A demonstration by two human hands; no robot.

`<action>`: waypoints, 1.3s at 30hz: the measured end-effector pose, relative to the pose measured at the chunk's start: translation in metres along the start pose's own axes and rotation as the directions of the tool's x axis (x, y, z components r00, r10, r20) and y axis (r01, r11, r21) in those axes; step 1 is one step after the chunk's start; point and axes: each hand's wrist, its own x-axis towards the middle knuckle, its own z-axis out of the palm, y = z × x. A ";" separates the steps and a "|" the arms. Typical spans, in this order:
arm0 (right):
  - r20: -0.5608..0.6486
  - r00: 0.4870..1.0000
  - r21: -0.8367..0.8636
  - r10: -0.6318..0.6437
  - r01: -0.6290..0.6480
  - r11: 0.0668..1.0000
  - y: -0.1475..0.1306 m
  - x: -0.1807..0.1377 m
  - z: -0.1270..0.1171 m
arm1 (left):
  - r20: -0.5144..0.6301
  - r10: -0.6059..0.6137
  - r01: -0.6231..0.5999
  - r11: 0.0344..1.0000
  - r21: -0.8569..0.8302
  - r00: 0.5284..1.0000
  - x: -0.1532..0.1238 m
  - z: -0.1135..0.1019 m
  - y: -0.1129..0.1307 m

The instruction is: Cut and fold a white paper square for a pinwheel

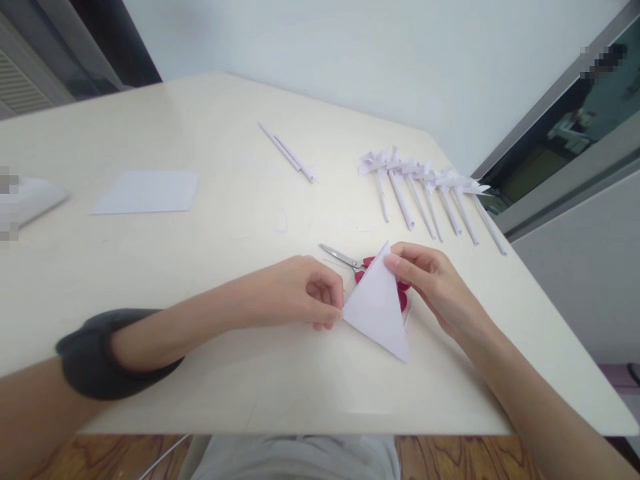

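Note:
A white sheet folded into a triangle [379,309] lies near the front of the cream table [210,280]. My left hand [300,292] pinches its left corner with curled fingers. My right hand [434,280] grips its upper right edge near the top point. Red-handled scissors [350,261] lie just behind the triangle, their handles partly hidden under the paper.
A row of several rolled paper sticks with folded tops [427,193] lies at the back right. Two thin paper rolls [287,152] lie further back, a flat white sheet [146,192] at the left. A window frame runs along the right.

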 end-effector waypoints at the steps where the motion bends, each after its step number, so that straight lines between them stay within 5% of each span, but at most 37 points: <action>1: 0.000 1.000 -0.009 -0.003 0.003 1.000 0.000 0.000 0.000 | -0.013 0.014 -0.014 1.000 -0.005 1.000 0.000 0.000 -0.001; 11: -0.095 0.987 -0.073 -0.132 0.125 0.989 -0.001 -0.005 0.003 | -0.095 0.145 -0.137 0.987 0.086 0.985 -0.001 0.003 0.000; 16: -0.072 0.985 -0.104 -0.159 0.151 0.983 -0.003 -0.008 0.007 | -0.130 0.198 -0.205 0.978 -0.040 0.971 -0.001 0.006 0.002; 26: 0.009 0.995 -0.182 -0.103 0.102 0.978 0.000 -0.005 0.008 | -0.277 0.113 -0.136 0.989 -0.065 0.954 -0.002 0.007 0.009; 33: 0.040 0.991 -0.243 -0.130 0.136 0.960 0.000 -0.007 0.009 | -0.122 0.118 -0.140 0.972 -0.189 0.985 0.004 0.011 -0.003; 39: 0.043 0.995 -0.238 -0.090 0.098 0.966 0.001 -0.006 0.011 | -0.294 0.106 -0.168 0.967 -0.194 0.950 0.004 0.008 -0.006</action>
